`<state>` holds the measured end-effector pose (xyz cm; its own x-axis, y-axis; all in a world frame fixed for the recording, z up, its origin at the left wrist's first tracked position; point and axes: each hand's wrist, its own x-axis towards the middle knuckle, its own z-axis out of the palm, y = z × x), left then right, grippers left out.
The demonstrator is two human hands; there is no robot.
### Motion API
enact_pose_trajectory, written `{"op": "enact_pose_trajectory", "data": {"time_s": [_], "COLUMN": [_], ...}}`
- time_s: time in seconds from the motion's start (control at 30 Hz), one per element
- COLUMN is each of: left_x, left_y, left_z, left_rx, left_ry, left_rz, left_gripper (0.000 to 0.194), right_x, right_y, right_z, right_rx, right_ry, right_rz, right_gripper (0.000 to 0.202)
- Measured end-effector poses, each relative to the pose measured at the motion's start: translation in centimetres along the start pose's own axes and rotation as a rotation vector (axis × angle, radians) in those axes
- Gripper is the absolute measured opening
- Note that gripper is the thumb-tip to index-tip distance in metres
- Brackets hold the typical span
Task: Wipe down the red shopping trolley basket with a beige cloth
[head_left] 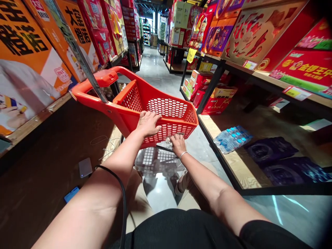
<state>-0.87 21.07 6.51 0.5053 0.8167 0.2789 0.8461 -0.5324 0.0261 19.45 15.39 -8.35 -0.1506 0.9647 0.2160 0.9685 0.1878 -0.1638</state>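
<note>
A red plastic shopping cart (166,119) with a perforated basket stands in front of me, its handle to the left. My left hand (149,123) lies over the near rim, fingers wrapped across the edge and thumb on the outer wall. Lower and to the right, my right hand (178,144) is at the bottom of the basket's near side, its fingers curled. Something small and whitish shows by its fingertips, too small to make out. A bracelet circles the right wrist.
Boxed goods fill the left shelf (46,105) and right shelf (275,77). On the low right board lies a pack of bottles (232,138). A power bank-like grey slab (85,167), a blue device (72,194) and a thin cable lie at lower left. The aisle floor (153,62) runs ahead.
</note>
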Motion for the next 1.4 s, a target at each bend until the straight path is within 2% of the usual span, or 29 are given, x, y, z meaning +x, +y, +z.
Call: {"op": "enact_pose_trajectory", "data": {"time_s": [0.1, 0.17, 0.23, 0.3, 0.4, 0.5, 0.57, 0.7, 0.77, 0.8, 0.9, 0.97, 1.03, 1.07, 1.13, 1.23, 1.3, 1.33, 1.4], "left_x": [0.0, 0.1, 0.1, 0.0, -0.1, -0.1, -0.1, -0.1, -0.2, -0.2, -0.2, -0.3, -0.4, -0.4, -0.6, -0.8, -1.0, -1.1, -1.2], "left_y": [-0.1, -0.2, -0.2, -0.2, -0.3, -0.4, -0.5, -0.4, -0.4, -0.3, -0.2, -0.2, -0.3, -0.4, -0.6, -0.9, -0.9, -0.9, -0.8], "left_z": [0.3, 0.4, 0.3, 0.2, 0.2, 0.2, 0.3, 0.3, 0.3, 0.3, 0.3, 0.3, 0.3, 0.3, 0.3, 0.2, 0.1, 0.0, -0.1], "left_rx": [0.007, 0.009, 0.011, 0.009, -0.004, -0.009, -0.007, -0.003, -0.006, -0.009, -0.021, -0.026, -0.027, -0.029, -0.038, -0.039, -0.033, -0.032, -0.037], "left_ry": [0.016, 0.02, 0.012, 0.004, 0.009, 0.025, 0.031, 0.025, 0.025, 0.026, 0.029, 0.032, 0.035, 0.036, 0.036, 0.028, 0.025, 0.025, 0.028], "left_rz": [0.009, 0.012, 0.013, 0.013, 0.014, 0.021, 0.023, 0.022, 0.019, 0.018, 0.015, 0.016, 0.019, 0.022, 0.028, 0.034, 0.032, 0.031, 0.036], "left_gripper": [0.044, 0.043, 0.043, 0.042, 0.043, 0.043, 0.043, 0.042, 0.043, 0.043, 0.042, 0.041, 0.04, 0.04, 0.04, 0.04, 0.041, 0.041, 0.04], "right_x": [2.3, 3.5, 3.7, 2.7, 0.0, -1.7, -1.6, 0.2, 0.7, 0.7, -0.1, -0.9, -1.2, -1.2, -0.5, 1.6, 3.5, 4.5, 6.5], "right_y": [-2.3, -3.4, -3.7, -3.4, -2.2, -1.0, -0.2, 2.0, 3.1, 3.5, 3.8, 3.0, 1.6, 0.8, -0.6, -1.5, -1.6, -1.7, -2.2], "right_z": [-2.1, -2.8, -2.2, -0.6, 2.3, 3.0, 1.8, -2.6, -3.6, -3.6, -1.4, 0.4, 0.9, 0.4, -1.9, -7.3, -10.4, -11.5, -12.6], "right_rx": [0.052, 0.064, 0.061, 0.052, 0.049, 0.037, 0.057, 0.149, 0.155, 0.15, 0.132, 0.133, 0.169, 0.199, 0.256, 0.272, 0.262, 0.262, 0.296], "right_ry": [0.174, 0.227, 0.174, 0.05, -0.108, -0.111, -0.011, 0.35, 0.457, 0.471, 0.354, 0.238, 0.191, 0.203, 0.278, 0.434, 0.49, 0.466, 0.318], "right_rz": [-0.152, -0.18, -0.181, -0.138, 0.046, 0.212, 0.262, 0.262, 0.241, 0.234, 0.246, 0.256, 0.22, 0.177, 0.068, -0.056, -0.051, -0.012, 0.083], "right_gripper": [0.047, 0.045, 0.042, 0.04, 0.039, 0.041, 0.044, 0.05, 0.049, 0.049, 0.053, 0.053, 0.047, 0.044, 0.04, 0.039, 0.039, 0.036, 0.028]}}
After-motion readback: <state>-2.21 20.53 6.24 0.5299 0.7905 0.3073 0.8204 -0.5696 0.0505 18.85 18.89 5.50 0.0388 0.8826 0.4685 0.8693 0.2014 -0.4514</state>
